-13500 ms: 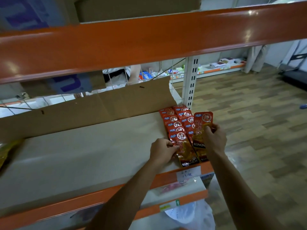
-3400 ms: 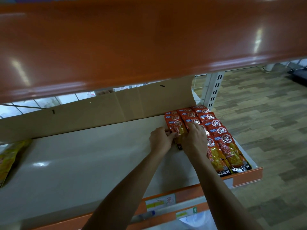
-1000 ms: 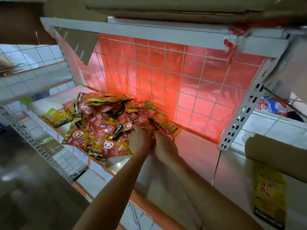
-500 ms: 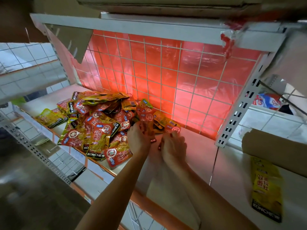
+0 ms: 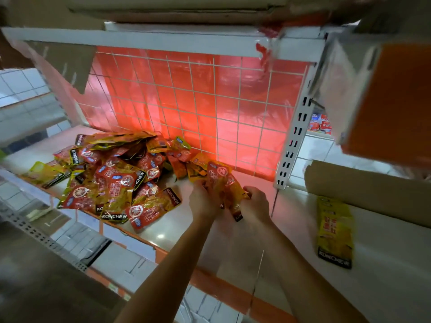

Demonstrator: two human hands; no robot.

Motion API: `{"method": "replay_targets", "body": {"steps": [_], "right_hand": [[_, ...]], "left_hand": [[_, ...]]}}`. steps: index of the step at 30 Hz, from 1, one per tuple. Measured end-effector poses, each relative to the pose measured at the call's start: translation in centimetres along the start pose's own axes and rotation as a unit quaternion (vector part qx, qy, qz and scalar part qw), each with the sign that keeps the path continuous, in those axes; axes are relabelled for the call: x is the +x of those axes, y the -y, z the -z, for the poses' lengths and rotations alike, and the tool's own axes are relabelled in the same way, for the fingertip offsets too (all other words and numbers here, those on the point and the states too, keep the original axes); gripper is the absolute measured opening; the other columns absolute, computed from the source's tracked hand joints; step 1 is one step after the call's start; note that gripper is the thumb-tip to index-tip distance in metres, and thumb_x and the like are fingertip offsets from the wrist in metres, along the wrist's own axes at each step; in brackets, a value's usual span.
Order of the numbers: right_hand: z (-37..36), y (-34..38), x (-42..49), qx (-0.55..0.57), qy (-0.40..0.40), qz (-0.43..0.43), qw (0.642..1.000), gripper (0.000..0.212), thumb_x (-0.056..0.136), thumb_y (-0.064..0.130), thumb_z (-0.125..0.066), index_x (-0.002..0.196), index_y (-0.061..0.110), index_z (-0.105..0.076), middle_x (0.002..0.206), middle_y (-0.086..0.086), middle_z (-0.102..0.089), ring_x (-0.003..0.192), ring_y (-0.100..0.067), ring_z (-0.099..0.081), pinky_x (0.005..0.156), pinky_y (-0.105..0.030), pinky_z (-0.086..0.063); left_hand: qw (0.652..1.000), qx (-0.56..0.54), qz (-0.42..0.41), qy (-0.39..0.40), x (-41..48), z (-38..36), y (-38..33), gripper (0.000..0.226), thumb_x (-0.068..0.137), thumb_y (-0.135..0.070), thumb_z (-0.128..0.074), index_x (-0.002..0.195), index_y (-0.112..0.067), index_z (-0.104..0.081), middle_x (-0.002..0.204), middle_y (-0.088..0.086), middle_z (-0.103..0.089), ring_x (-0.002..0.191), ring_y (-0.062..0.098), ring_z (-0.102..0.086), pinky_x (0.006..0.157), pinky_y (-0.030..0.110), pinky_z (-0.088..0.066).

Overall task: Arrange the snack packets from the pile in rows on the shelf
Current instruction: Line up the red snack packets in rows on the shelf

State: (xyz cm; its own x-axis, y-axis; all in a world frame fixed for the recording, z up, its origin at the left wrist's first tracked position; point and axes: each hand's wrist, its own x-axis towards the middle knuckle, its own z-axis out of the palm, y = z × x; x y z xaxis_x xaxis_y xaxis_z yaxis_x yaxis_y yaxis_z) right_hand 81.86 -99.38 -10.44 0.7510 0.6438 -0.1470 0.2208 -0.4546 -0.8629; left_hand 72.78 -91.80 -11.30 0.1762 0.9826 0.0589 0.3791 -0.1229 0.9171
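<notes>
- A loose pile of snack packets (image 5: 112,180) is lying over the left half of the shelf (image 5: 172,227), reaching from its front edge back to the red mesh panel (image 5: 198,101).
- The left hand (image 5: 203,202) is curling its fingers round the left side of a bunch of packets (image 5: 224,183), just right of the pile.
- The bunch is sitting between both hands near the shelf's middle, its tops pointing toward the back edge.
- The right hand (image 5: 255,203) is gripping the bunch's right side, fingers wrapped round it.
- A white upright post (image 5: 293,141) is standing at the shelf's back right corner.
- A yellow packet (image 5: 334,231) is lying flat beyond the post, well apart from the pile.
</notes>
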Motion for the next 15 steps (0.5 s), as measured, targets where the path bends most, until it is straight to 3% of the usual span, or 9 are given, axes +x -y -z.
{"method": "replay_targets", "body": {"steps": [1,3,6,8,10,12,15], "right_hand": [[0.6,-0.2,-0.3,0.018,-0.011,0.004,1.0,0.017,0.09,0.02,-0.057,0.101,0.014,-0.068,0.093,-0.006,-0.069,0.086,-0.023,-0.061,0.063,-0.023,-0.043],[2.0,-0.7,-0.8,0.055,-0.044,0.002,0.997,0.016,0.089,0.024,-0.057,0.08,0.016,-0.068,0.07,0.001,-0.064,0.069,-0.02,-0.058,0.052,-0.024,-0.036],[4.7,-1.7,-1.2,0.087,-0.067,-0.025,0.994,0.012,0.085,0.019,-0.058,0.089,0.015,-0.069,0.081,-0.003,-0.068,0.078,-0.021,-0.063,0.064,-0.032,-0.048],[6.6,-2.4,-1.6,0.115,-0.08,-0.044,0.989,0.016,0.085,0.019,-0.058,0.096,0.014,-0.069,0.091,-0.006,-0.07,0.086,-0.023,-0.065,0.077,-0.041,-0.054],[8.5,-3.5,-2.1,0.142,-0.106,-0.049,0.983,0.01,0.084,0.014,-0.06,0.087,0.019,-0.068,0.088,-0.005,-0.069,0.083,-0.02,-0.065,0.077,-0.04,-0.055],[10.5,-4.5,-2.8,0.177,-0.135,-0.053,0.973,0.021,0.083,0.009,-0.062,0.07,0.025,-0.061,0.077,0.002,-0.066,0.078,-0.019,-0.064,0.073,-0.038,-0.053],[13.9,-6.3,-4.1,0.215,-0.14,-0.072,0.964,0.013,0.085,0.01,-0.059,0.081,0.021,-0.066,0.083,-0.002,-0.07,0.083,-0.024,-0.068,0.076,-0.043,-0.057]], "left_hand": [[1.0,-0.014,0.015,0.007,-0.4,-0.6,-0.1,0.033,0.091,-0.037,-0.056,0.108,-0.009,-0.055,0.102,0.008,-0.066,0.096,0.031,-0.061,0.083,0.041,-0.049],[0.999,-0.038,0.037,0.015,-1.1,-2.0,-0.5,0.025,0.092,-0.031,-0.056,0.108,-0.011,-0.055,0.1,0.006,-0.065,0.095,0.031,-0.061,0.08,0.038,-0.05],[0.995,-0.077,0.049,0.034,-2.4,-4.3,-1.7,0.022,0.094,-0.015,-0.045,0.113,-0.012,-0.056,0.109,0.012,-0.065,0.099,0.032,-0.061,0.084,0.041,-0.052],[0.992,-0.109,0.049,0.05,-3.6,-5.9,-2.6,0.025,0.095,-0.016,-0.043,0.116,-0.013,-0.056,0.114,0.013,-0.064,0.101,0.031,-0.06,0.089,0.044,-0.051],[0.988,-0.136,0.04,0.065,-5.3,-7.5,-3.3,0.022,0.096,-0.021,-0.044,0.114,-0.016,-0.055,0.114,0.013,-0.064,0.101,0.03,-0.061,0.091,0.046,-0.052],[0.984,-0.152,0.028,0.083,-7.3,-9.2,-3.8,0.017,0.097,-0.029,-0.045,0.109,-0.02,-0.053,0.109,0.008,-0.064,0.096,0.025,-0.063,0.086,0.043,-0.055],[0.982,-0.162,0.005,0.1,-10.5,-11.5,-4.9,0.024,0.095,-0.044,-0.05,0.104,-0.022,-0.051,0.093,-0.005,-0.064,0.081,0.008,-0.064,0.065,0.024,-0.056]]}}
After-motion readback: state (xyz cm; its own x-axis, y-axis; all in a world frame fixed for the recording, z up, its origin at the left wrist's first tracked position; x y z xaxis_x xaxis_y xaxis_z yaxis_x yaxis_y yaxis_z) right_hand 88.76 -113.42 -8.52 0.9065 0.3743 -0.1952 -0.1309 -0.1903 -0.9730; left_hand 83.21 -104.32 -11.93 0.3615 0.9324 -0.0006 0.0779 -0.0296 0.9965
